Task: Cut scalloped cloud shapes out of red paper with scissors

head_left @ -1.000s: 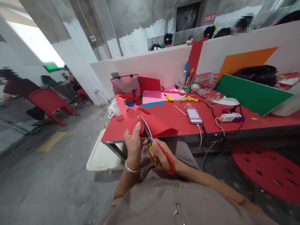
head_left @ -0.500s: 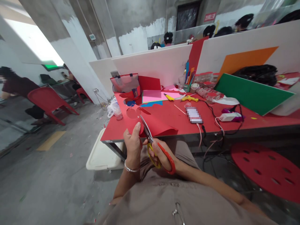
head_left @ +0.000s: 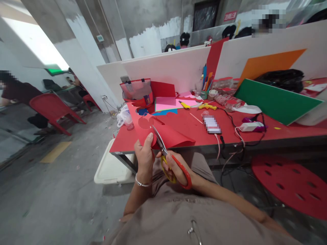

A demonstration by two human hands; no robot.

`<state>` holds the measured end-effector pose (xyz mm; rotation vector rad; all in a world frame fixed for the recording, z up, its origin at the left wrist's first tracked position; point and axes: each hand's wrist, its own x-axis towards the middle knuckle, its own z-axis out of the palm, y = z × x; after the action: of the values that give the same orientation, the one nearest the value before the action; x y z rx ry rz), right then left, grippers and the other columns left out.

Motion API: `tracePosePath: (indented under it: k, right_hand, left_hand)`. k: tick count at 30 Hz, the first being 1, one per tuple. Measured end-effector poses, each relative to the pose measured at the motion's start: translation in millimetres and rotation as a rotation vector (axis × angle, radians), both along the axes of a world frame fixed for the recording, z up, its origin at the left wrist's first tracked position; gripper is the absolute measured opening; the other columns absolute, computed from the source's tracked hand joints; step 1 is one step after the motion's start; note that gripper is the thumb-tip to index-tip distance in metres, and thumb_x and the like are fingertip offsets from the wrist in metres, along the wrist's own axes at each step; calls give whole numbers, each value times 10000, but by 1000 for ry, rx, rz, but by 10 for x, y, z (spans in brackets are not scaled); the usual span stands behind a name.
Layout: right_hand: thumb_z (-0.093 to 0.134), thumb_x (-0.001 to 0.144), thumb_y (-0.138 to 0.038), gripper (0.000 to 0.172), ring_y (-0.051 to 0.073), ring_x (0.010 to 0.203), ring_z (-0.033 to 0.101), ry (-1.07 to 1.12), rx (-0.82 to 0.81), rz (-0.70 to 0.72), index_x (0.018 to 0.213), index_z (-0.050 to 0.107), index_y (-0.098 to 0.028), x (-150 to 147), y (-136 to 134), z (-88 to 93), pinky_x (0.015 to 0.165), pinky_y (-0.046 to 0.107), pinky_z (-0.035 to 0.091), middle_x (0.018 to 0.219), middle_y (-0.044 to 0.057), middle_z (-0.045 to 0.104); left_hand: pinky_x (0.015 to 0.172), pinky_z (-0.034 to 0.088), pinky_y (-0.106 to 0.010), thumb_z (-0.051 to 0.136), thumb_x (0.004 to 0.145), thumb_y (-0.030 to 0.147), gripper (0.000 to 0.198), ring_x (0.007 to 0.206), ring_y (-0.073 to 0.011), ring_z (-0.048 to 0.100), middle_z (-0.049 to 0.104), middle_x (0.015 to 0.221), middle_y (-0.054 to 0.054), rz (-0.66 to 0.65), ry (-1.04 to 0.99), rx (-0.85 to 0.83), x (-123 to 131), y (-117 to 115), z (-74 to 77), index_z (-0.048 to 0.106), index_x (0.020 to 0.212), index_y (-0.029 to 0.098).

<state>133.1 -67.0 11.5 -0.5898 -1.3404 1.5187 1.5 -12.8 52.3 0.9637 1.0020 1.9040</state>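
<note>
My right hand (head_left: 178, 169) is closed round the red and yellow handles of a pair of scissors (head_left: 159, 139). The blades point up and to the left, against a sheet of red paper (head_left: 172, 135). Pinched between the thumb and fingers of my left hand (head_left: 145, 152) is the near left part of that sheet, just left of the blades. Round holes show in the paper beyond my thumb, and its right edge curls over the table's front edge. Where exactly the blades meet the paper is hard to make out.
On the red table (head_left: 122, 139) lie a phone (head_left: 211, 124), a yellow glue gun (head_left: 207, 106), a yellow cutter knife (head_left: 184, 104) and a power strip (head_left: 251, 127) with cables. A green board (head_left: 277, 102) leans at the right. A red stool (head_left: 288, 185) and a white bin (head_left: 112, 170) stand below.
The red paper around the blades has shifted slightly, and the scissors' blades look a little closer together. Both hands keep nearly the same place and grip.
</note>
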Motion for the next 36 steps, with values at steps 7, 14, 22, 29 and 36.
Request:
tracePosePath:
  k: [7,14,22,29,36]
  right_hand:
    - [549,1090,-815,625,92,431,382,9,-7,4,1156,635,-199,-2,-2,-2,388,232,377,658,-84,460]
    - [552,1083,-826,646,87,432,373,-14,-22,-7,1162,653,-193,13,-2,17,393,230,375,644,-87,461]
    - [575,1047,-863,675,83,419,372,-29,-38,-2,1124,646,-197,24,-18,77,390,231,378,630,-91,461]
    - [614,1047,-829,636,89,417,395,53,-102,62,1146,660,-202,19,16,56,378,222,409,648,-83,500]
    - [664,1036,-800,583,92,489,409,190,-279,122,1088,652,-220,41,-17,54,438,210,402,712,-68,498]
  left_hand:
    - [495,400,-217,921,826,502,522,498,-80,422,472,586,72,-5,-10,-12,-2,11,-16,525,655,208]
    - [533,423,-218,922,826,468,501,532,-79,431,515,620,66,9,-10,15,-36,48,-52,529,663,205]
    - [602,483,-236,932,822,442,421,579,-93,512,607,676,48,0,-26,21,-50,48,-68,619,697,191]
    - [710,583,-275,946,800,532,399,694,-152,673,746,803,-8,-24,-15,10,-85,92,-154,763,880,187]
    - [752,589,-325,945,724,736,582,718,-190,676,751,763,-48,-155,85,75,-264,112,-396,776,776,181]
